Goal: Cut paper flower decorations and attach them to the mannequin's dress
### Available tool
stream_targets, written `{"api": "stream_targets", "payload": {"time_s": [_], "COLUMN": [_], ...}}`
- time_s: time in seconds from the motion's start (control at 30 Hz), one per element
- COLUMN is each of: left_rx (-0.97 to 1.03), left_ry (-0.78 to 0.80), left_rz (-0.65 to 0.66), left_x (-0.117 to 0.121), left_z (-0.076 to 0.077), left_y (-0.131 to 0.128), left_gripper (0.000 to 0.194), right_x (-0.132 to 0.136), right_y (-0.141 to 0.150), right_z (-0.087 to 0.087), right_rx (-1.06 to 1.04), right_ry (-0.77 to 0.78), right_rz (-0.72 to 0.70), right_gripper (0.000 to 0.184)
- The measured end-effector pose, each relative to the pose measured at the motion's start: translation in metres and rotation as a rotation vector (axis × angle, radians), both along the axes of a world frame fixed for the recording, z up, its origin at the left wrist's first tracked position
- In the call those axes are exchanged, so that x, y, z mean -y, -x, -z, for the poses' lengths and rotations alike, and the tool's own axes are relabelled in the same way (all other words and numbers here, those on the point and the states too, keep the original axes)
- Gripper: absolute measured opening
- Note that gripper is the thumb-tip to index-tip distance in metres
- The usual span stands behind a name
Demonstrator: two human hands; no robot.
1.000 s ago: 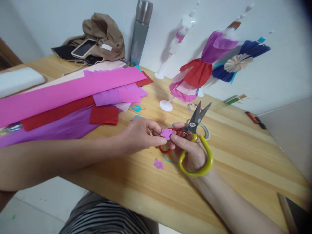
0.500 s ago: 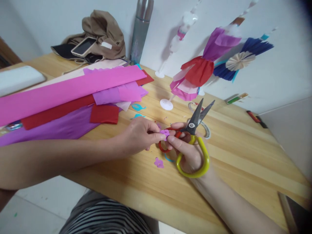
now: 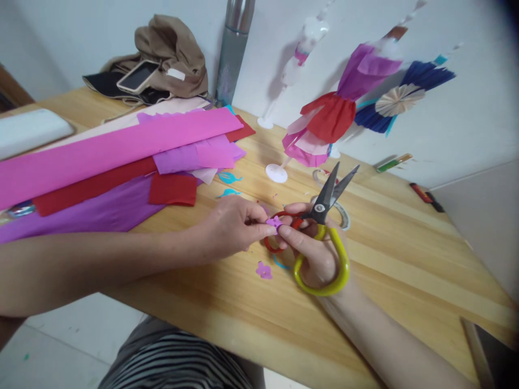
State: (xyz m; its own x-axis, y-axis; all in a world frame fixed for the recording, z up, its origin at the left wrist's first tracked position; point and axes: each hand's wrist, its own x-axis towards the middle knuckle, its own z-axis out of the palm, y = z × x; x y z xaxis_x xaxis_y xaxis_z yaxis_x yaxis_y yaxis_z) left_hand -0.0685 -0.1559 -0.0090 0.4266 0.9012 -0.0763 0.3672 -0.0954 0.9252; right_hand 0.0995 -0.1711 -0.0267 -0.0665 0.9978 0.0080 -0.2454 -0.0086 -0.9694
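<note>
A small purple paper flower [image 3: 274, 223] is pinched between the fingertips of both hands. My left hand [image 3: 231, 222] holds its left side with thumb and forefinger. My right hand [image 3: 314, 249] grips its right side, and a pair of scissors [image 3: 320, 208] hangs on that same hand. The scissors have one yellow and one red handle, and their blades are spread, pointing up and away. Just below lies another purple paper flower [image 3: 264, 270], flat on the table [image 3: 227, 302]. Some of the right fingers are hidden behind the red handle.
Strips of pink paper [image 3: 121, 146], red and purple paper lie at left. Blue paper cutouts [image 3: 230, 177] are near my left hand, a tape roll [image 3: 344, 213] beyond my right. Paper-dressed stands [image 3: 328, 121] and a flask [image 3: 232, 59] line the wall. A phone [image 3: 138, 76] rests on brown cloth.
The purple flower between my fingertips has shifted slightly and shows a more open shape. Both hands and the scissors stay nearly in place.
</note>
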Motion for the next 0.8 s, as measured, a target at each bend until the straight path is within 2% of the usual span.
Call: {"api": "stream_targets", "payload": {"time_s": [0.23, 0.33, 0.47, 0.63, 0.73, 0.8], "left_rx": [-0.011, -0.057, -0.119, -0.257, -0.261, -0.143], "left_ry": [-0.053, -0.088, -0.21, -0.33, -0.301, -0.193], "left_rz": [0.01, 0.013, 0.024, 0.104, 0.123, 0.131], "left_x": [-0.001, -0.002, -0.003, -0.003, -0.003, -0.003], "left_z": [0.006, 0.008, 0.011, 0.011, 0.009, 0.006], "left_y": [0.001, 0.001, 0.001, 0.001, 0.001, 0.0], "left_gripper": [0.025, 0.029, 0.031, 0.025, 0.024, 0.018], "right_x": [-0.002, -0.001, 0.001, 0.004, 0.004, 0.003], "right_y": [-0.006, -0.007, -0.008, -0.007, -0.006, -0.005], "right_z": [-0.003, -0.004, -0.005, -0.003, -0.002, -0.002], "right_rx": [0.021, 0.082, 0.186, 0.276, 0.26, 0.204], "right_ry": [-0.024, -0.046, -0.06, -0.098, -0.083, -0.063], "right_rz": [0.075, 0.044, 0.001, 0.006, 0.025, 0.039], "right_gripper": [0.035, 0.035, 0.033, 0.029, 0.026, 0.026]}}
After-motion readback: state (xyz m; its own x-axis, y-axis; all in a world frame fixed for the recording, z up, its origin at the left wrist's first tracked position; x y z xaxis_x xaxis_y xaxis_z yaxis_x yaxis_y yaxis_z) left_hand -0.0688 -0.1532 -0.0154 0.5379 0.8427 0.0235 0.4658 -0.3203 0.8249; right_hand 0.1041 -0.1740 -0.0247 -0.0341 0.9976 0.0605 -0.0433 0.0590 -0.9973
